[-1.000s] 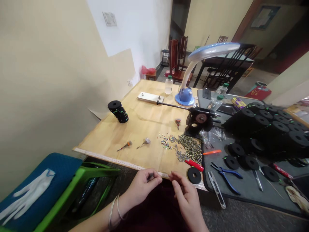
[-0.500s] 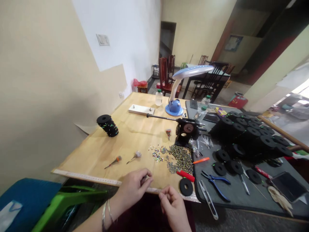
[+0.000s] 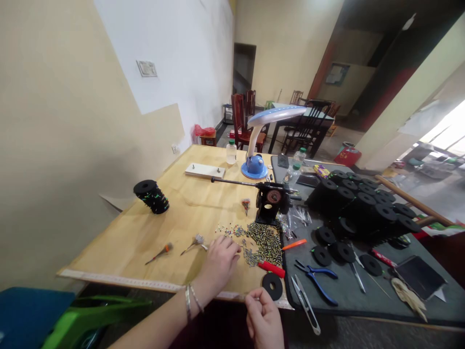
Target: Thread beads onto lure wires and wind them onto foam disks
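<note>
My left hand (image 3: 220,259) is low over the wooden table, palm down with bent fingers, and its fingertips are hidden. It is at the left side of a pile of small yellow-and-black striped pieces (image 3: 267,240) and loose silvery bits (image 3: 251,257). Close to its wrist side lies a small grey-tipped bundle with a pointed tail (image 3: 194,242). My right hand (image 3: 265,317) is at the table's front edge, thumb and fingers closed together; whatever they hold is too small to make out. A black foam ring (image 3: 272,286) lies just above it, beside a red-handled tool (image 3: 271,268).
A black hand-cranked winder (image 3: 271,201) with a long rod stands behind the pile. On the grey mat (image 3: 348,308) lie blue pliers (image 3: 317,274), thread snips (image 3: 304,298) and stacked black foam rolls (image 3: 358,203). A blue desk lamp (image 3: 254,165) stands farther back.
My left hand has moved forward and right from the table edge to the small pieces. My right hand stays near the edge, still closed. The view has shifted slightly.
</note>
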The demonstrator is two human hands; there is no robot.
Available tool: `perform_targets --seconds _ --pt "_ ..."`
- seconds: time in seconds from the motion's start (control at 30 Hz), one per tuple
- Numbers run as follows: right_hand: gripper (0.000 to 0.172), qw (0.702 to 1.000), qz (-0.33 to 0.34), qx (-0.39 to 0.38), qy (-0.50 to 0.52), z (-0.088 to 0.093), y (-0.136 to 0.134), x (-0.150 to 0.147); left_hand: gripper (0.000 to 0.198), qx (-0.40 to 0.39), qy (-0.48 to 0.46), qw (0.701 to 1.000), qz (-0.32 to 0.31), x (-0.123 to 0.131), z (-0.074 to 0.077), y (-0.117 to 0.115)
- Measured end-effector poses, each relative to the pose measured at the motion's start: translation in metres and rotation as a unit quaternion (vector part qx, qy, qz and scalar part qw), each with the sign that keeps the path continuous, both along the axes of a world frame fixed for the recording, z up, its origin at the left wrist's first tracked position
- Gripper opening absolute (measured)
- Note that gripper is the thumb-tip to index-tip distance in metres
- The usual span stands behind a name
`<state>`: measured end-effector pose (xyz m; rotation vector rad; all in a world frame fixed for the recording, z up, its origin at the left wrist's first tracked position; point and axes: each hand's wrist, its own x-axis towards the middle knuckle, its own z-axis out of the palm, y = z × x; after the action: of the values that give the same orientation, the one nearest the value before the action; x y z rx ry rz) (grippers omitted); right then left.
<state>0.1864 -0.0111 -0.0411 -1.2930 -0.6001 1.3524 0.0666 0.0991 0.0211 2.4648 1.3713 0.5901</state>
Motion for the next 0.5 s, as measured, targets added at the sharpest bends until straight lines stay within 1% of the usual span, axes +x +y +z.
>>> perform_targets --seconds 0.17,0.3,0.4,0.5 --pt "0.057 1.0 0.023 0.005 0.01 -0.013 -0.005 0.002 0.013 -0.007 0.052 0.999 0.002 0.021 -0.009 0.02" --pt "0.054 1.0 0.008 0.016 0.004 -0.013 -0.007 0.002 0.018 -0.017 0.059 0.998 -0.016 0.026 -0.01 0.029" --pt "0.052 1.0 0.015 0.015 0.01 -0.009 -0.008 0.003 0.02 -0.026 0.047 0.998 -0.028 0.022 -0.007 0.024" --pt "0.051 1.0 0.022 0.01 0.018 -0.003 -0.008 0.004 0.022 -0.047 0.02 0.998 -0.036 0.011 -0.003 0.01"
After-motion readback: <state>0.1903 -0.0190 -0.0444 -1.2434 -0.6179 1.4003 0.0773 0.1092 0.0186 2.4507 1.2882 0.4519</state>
